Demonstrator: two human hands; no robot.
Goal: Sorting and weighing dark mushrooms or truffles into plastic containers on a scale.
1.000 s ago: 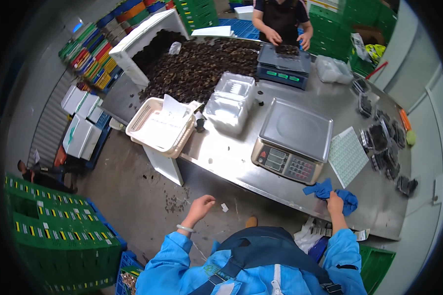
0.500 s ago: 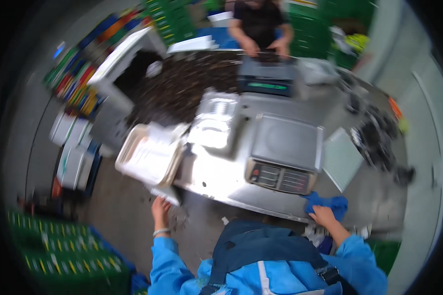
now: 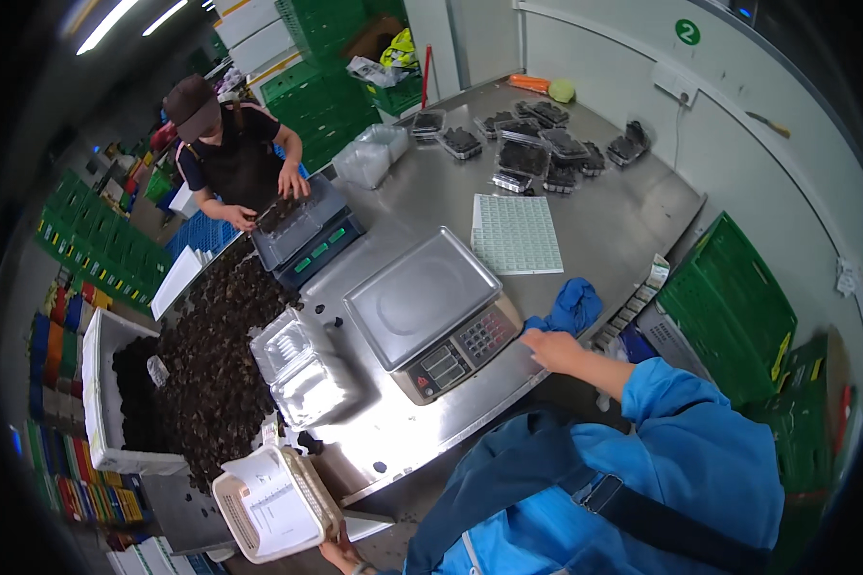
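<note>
My left hand (image 3: 337,548) is at the lower edge, against the near corner of a cream plastic basket (image 3: 328,498) and beside a white panel (image 3: 366,526). Its fingers are partly hidden there. White papers (image 3: 276,503) with print lie in the basket. My right hand (image 3: 552,351) rests at the table's near edge with fingers stretched out, just below a crumpled blue cloth (image 3: 575,305). It is close to the corner of a weighing scale (image 3: 422,297), whose metal pan holds nothing. Clear plastic clamshell boxes (image 3: 307,369) are stacked left of the scale.
A dark heap (image 3: 216,355) spreads from a white foam box (image 3: 96,393). Across the table, a person (image 3: 225,153) handles dark pieces on a second scale (image 3: 316,240). Filled clear packs (image 3: 523,153) and a label sheet (image 3: 518,235) lie farther right. Green crates (image 3: 729,297) stand at right.
My view has swung to the right, bringing the filled packs and the wall into sight. My right hand stays by the blue cloth, and my left stays near the basket.
</note>
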